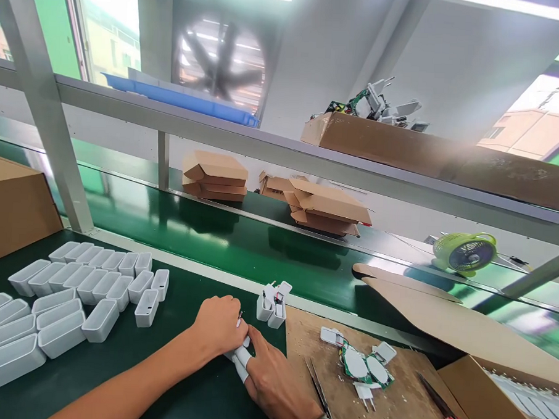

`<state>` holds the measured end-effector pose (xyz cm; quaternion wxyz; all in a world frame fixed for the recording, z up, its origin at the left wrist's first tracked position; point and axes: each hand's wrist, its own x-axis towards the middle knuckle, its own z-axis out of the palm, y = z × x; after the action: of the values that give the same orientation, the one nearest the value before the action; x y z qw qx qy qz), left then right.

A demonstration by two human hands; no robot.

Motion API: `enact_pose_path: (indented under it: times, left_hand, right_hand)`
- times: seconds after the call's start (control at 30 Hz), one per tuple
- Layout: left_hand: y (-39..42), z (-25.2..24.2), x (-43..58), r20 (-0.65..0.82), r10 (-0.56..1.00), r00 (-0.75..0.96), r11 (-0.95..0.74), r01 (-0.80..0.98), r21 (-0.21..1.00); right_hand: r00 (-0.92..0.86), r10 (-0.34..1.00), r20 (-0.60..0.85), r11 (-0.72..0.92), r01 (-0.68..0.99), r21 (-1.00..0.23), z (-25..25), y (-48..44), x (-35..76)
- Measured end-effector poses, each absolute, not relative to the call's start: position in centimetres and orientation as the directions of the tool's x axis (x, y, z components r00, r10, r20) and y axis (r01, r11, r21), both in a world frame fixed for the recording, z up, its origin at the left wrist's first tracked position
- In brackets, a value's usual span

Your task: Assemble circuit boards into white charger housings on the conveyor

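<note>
My left hand (219, 324) is closed, knuckles up, over a small white plastic piece (246, 341) that is mostly hidden. A thin metal tip shows beside its fingers. My right hand (274, 377), with white covers on some fingertips, pinches at the same piece from the right. Just beyond my hands stands a small group of white housings (271, 305) with parts and wires inside. Tweezers (318, 387) lie to the right of my right hand. Past them are green circuit boards (364, 365) with white plug parts attached.
Rows of open white plastic cases (63, 333) cover the left of the bench. Red-handled pliers (446, 411) and a carton (493, 398) of white parts are at right. Behind runs a green conveyor (205, 225) bearing cardboard boxes (326, 202). A green fan (465, 253) stands beyond.
</note>
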<state>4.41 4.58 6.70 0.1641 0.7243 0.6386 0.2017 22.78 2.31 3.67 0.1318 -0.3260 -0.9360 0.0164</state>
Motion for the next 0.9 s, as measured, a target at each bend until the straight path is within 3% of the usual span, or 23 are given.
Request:
enact_pose_path:
  times: [0.13, 0.33, 0.53, 0.67, 0.9]
  left_hand:
    - [4.1, 7.1, 4.4, 0.109, 0.984, 0.14, -0.176, 0.856, 0.485]
    - [2.5, 6.1, 1.4, 0.202, 0.947, 0.252, -0.322, 0.702, 0.636]
    - [1.6, 2.4, -2.2, 0.25, 0.968, 0.005, -0.235, 0.357, 0.904]
    - [1.6, 2.0, -2.6, 0.252, 0.966, -0.066, -0.217, 0.329, 0.919]
    - [1.4, 2.6, -1.7, 0.298, 0.953, -0.049, -0.266, 0.327, 0.907]
  right_hand:
    - [-0.795, 0.585, 0.162, 0.81, 0.581, -0.074, 4.0, 2.5, 22.7]
    - [-0.77, 0.6, 0.217, 0.8, 0.573, -0.177, 3.4, 2.7, 22.2]
    - [-0.679, 0.592, 0.433, 0.804, 0.531, -0.267, 5.4, 3.1, 22.0]
    - [-0.694, 0.596, 0.403, 0.803, 0.523, -0.288, 4.6, 3.3, 21.8]
    - [-0.703, 0.597, 0.387, 0.8, 0.484, -0.355, 2.5, 3.5, 21.7]
